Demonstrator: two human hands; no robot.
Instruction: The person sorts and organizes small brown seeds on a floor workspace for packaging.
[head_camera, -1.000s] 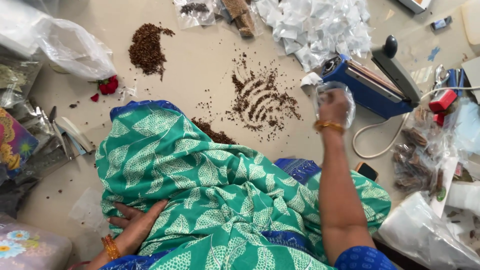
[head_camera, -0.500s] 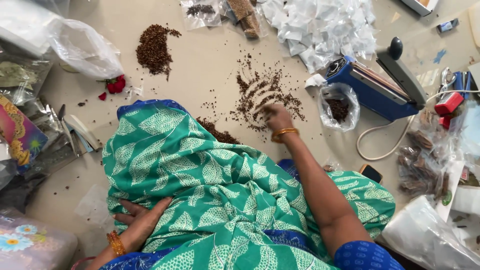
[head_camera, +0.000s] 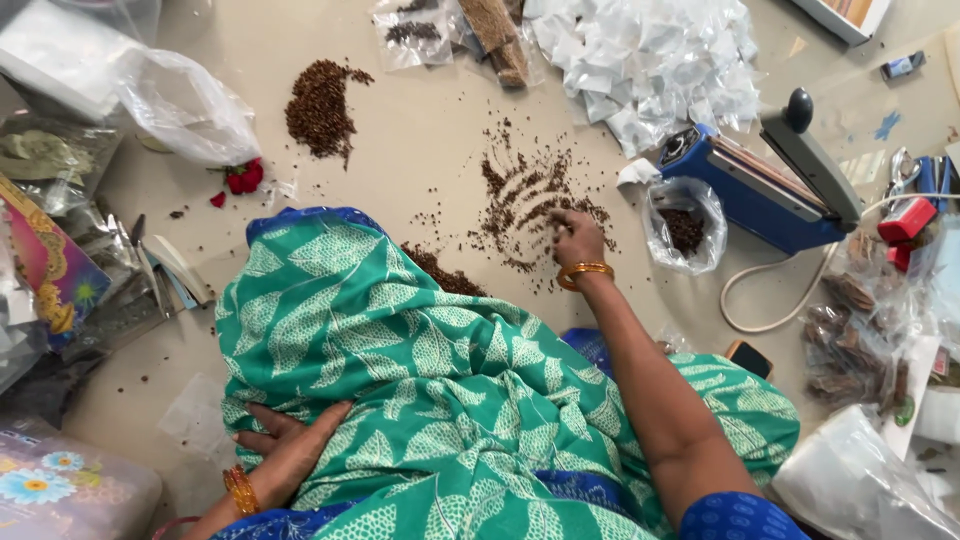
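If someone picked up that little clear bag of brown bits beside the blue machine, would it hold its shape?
Probably not: the small clear bag looks thin and crumpled, so it would likely sag. Its mouth appears open, so tipping might spill the brown bits. Being only part full, it is probably light.

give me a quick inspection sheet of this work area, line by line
surface: beige floor, strewn with dark grains
job's things: scattered brown seeds raked into streaks; small clear bag partly filled, standing open beside the blue heat sealer
clutter: second seed heap; pile of empty clear pouches; red petals; scissors and packets at left
fingers: right hand on the seeds, fingers down; left hand flat on green patterned cloth
cables: white cord looping from the sealer
surroundings: filled bags at right edge; no other people seen
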